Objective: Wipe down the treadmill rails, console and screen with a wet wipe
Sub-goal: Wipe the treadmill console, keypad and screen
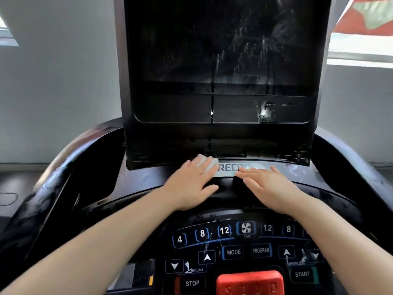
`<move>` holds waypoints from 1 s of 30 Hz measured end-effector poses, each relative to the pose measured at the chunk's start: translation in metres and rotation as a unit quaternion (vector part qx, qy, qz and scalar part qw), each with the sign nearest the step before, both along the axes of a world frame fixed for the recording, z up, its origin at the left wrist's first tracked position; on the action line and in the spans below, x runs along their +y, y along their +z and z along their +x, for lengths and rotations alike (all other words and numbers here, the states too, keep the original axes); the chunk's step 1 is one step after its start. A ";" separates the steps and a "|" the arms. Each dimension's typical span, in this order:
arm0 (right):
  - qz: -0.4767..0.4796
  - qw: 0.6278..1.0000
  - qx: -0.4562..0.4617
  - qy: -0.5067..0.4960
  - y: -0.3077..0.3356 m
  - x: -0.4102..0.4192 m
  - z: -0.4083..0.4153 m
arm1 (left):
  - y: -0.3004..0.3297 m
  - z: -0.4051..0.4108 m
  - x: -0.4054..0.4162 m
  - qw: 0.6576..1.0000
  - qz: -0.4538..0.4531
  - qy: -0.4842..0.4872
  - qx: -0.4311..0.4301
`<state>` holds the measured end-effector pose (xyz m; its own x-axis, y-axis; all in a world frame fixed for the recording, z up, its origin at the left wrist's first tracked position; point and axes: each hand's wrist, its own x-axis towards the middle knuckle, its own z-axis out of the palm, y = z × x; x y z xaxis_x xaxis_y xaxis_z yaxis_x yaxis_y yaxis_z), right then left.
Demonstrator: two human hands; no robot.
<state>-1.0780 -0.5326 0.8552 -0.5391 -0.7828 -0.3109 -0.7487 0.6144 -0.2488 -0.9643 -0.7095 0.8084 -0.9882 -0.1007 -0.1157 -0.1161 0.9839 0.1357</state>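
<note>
Over on the far left, the treadmill's left rail point(45, 186) curves down the side, dark and glossy with pale wet smears along its top. Moving in, the left hand point(192, 186) lies flat on the console point(136, 177), fingers straight and slightly spread, pressing the wet wipe point(209, 163) against the console's back edge, right at the foot of the screen housing. The wipe is white and crumpled, poking out from under the fingertips and just touching the left end of the silver brand strip point(234, 168). Above it all, the big dark screen point(225, 50) stands upright, streaked with droplets, one thin run of liquid trailing down its middle to the lower frame. Just right of centre, the right hand point(270, 187) rests palm down on the console, fingers straight and close together, tips covering part of the brand strip, holding nothing. Hands near each other, not touching. Down at the console's near edge, the button panel point(244, 241) shows lit number keys, a fan key, MODE and PROGRAM, with the red stop button point(249, 283) below. At the far right, the right rail point(359, 175) sweeps away, also wet.
</note>
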 end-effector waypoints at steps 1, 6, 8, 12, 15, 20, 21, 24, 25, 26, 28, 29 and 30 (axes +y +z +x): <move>-0.001 1.000 0.001 -0.001 0.001 0.001 0.000 | -0.001 -0.006 0.008 1.000 0.001 -0.008 0.005; -0.132 0.991 0.032 0.015 0.002 -0.008 0.013 | 0.003 0.003 0.001 0.992 0.124 0.004 0.015; -0.134 0.989 0.014 0.055 0.003 -0.020 0.022 | 0.005 0.018 -0.007 0.985 0.161 0.028 0.056; -0.015 0.986 0.027 0.166 -0.007 -0.057 0.037 | -0.009 0.055 -0.032 0.984 0.112 0.092 0.103; 0.004 0.978 0.052 0.200 -0.017 -0.088 0.046 | -0.013 0.070 -0.037 0.985 0.061 0.120 0.104; -0.019 0.983 0.018 0.183 -0.031 -0.142 0.057 | -0.015 0.076 -0.042 0.980 0.080 0.153 0.096; -0.013 0.981 0.030 0.189 -0.033 -0.146 0.056 | -0.014 0.077 -0.044 0.979 0.083 0.159 0.096; -0.014 0.985 0.042 0.167 -0.033 -0.135 0.043 | -0.014 0.079 -0.046 0.982 0.058 0.162 0.082; -0.019 0.989 0.036 0.142 -0.030 -0.125 0.035 | -0.013 0.079 -0.047 0.983 0.050 0.161 0.077; -0.024 0.993 0.027 0.108 -0.028 -0.112 0.024 | -0.011 0.079 -0.047 0.983 0.047 0.161 0.072; -0.017 0.999 0.034 0.034 -0.024 -0.083 -0.001 | -0.010 0.078 -0.047 0.984 0.043 0.162 0.063; -0.006 0.999 0.044 0.004 -0.023 -0.070 -0.011 | -0.009 0.078 -0.046 0.985 0.039 0.161 0.057; 0.002 0.999 0.049 -0.021 -0.022 -0.061 -0.017 | -0.008 0.077 -0.045 0.985 0.035 0.159 0.053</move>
<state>-1.0954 -0.5940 0.8331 -0.5991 -0.7581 -0.2574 -0.7433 0.6462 -0.1731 -0.8870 -0.7546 0.8009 -0.9145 -0.4034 -0.0310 -0.3993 0.8878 0.2290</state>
